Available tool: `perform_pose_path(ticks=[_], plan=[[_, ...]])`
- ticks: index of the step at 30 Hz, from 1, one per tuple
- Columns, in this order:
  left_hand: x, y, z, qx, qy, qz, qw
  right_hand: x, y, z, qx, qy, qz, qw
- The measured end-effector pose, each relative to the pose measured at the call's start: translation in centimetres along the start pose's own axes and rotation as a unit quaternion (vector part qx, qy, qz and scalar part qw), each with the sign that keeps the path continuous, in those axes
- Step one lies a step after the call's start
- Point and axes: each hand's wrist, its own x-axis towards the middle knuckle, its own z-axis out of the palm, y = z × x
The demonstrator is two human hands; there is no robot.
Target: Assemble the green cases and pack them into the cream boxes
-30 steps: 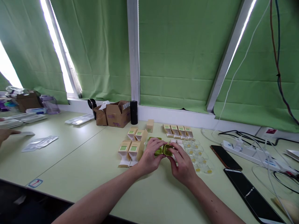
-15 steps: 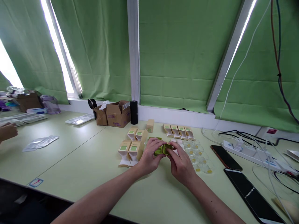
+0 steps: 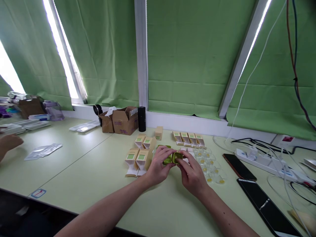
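The left hand (image 3: 159, 167) and the right hand (image 3: 194, 174) both gripped a small green case (image 3: 168, 160) between their fingers, with beige cartons (image 3: 140, 157) just left of the left hand and clear, yellow-centred cups (image 3: 210, 162) just beyond and right of the right.

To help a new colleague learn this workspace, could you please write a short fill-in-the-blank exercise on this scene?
1. The left hand and right hand hold a small container coloured ____.
2. In the picture, the black cylinder stands just to the ____ of the large brown carton.
3. The single row of open cream boxes behind the right hand numbers ____.
4. The clear plastic pieces bear spots coloured ____.

Missing words: green; right; four; yellow.
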Motion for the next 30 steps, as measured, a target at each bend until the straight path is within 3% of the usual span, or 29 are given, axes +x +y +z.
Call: perform_pose_path(ticks=[6, 23, 27, 30], plan=[[0.06, 0.08, 0.02, 0.004, 0.011, 0.006, 1.0, 0.27, 0.07, -0.07, 0.002, -0.013, -0.009, 1.0], [0.04, 0.16, -0.17, -0.009, -0.005, -0.002, 1.0, -0.08, 0.08, 0.13, 0.087, -0.004, 0.079, 0.993], [-0.1, 0.27, -0.4, -0.028, -0.008, -0.027, 0.999, 0.13, 0.12, 0.09, 0.17, 0.035, 0.196, 0.965], [-0.14, 0.29, -0.47, -0.025, -0.005, -0.032, 0.999, 0.37, 0.05, 0.12, 0.274, 0.054, 0.326, 0.903]])
